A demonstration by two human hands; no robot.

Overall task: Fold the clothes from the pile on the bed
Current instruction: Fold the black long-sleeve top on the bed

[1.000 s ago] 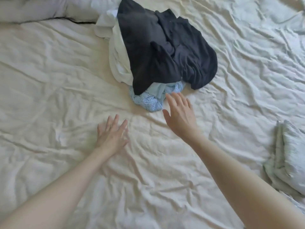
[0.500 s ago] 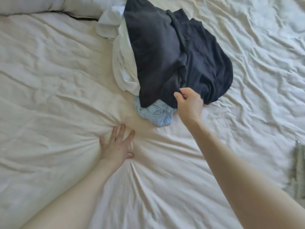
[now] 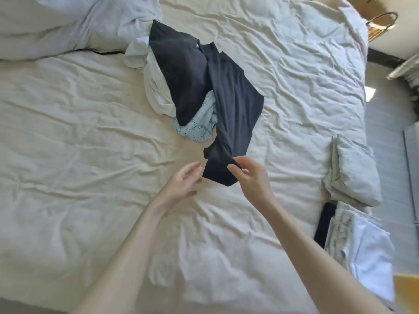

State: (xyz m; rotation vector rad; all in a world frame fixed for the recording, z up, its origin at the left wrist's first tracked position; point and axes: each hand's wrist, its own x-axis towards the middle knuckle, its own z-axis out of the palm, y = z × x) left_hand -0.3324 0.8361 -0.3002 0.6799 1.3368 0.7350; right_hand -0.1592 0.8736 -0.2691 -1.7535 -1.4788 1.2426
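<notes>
Right hand (image 3: pixel 250 177) pinches dark garment (image 3: pixel 231 114) (trailing from pile (image 3: pixel 181 87)); left hand (image 3: pixel 181 182) loose beside.

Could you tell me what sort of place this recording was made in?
Most likely a home bedroom: a wide bed with a wrinkled cream sheet, a pillow at its head, and a pile of clothes on it.

My right hand (image 3: pixel 251 177) reached forward with the arm stretched out, thumb and curled fingers pinching the near end of the dark garment (image 3: pixel 229 123). My left hand (image 3: pixel 183 181) hovered just beside it, palm turned inward, fingers relaxed and slightly spread, holding nothing, forearm angled up from the lower left.
</notes>
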